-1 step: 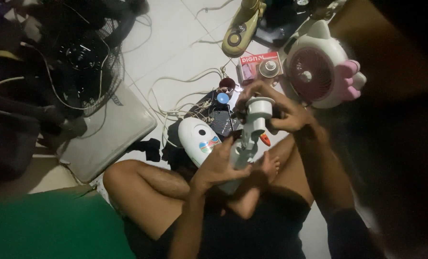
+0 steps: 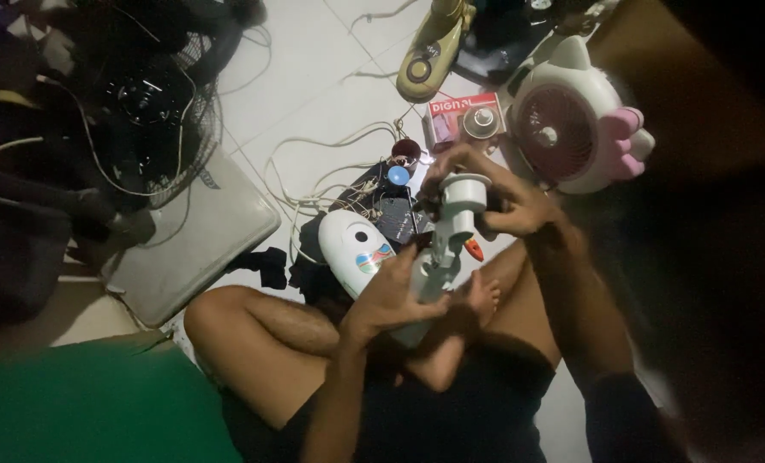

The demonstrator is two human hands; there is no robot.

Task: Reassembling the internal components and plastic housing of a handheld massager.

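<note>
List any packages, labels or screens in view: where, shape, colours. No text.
Red box: flat rectangular package on the floor tiles, left of the pink-and-white fan; white lettering, a round grey part on it.
Sticker: small multicoloured label on the white oval shell, beside the left hand.
No screens visible.

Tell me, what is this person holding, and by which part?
A white plastic appliance part. The left hand grips its lower stem; the right hand holds the round top end.
</note>
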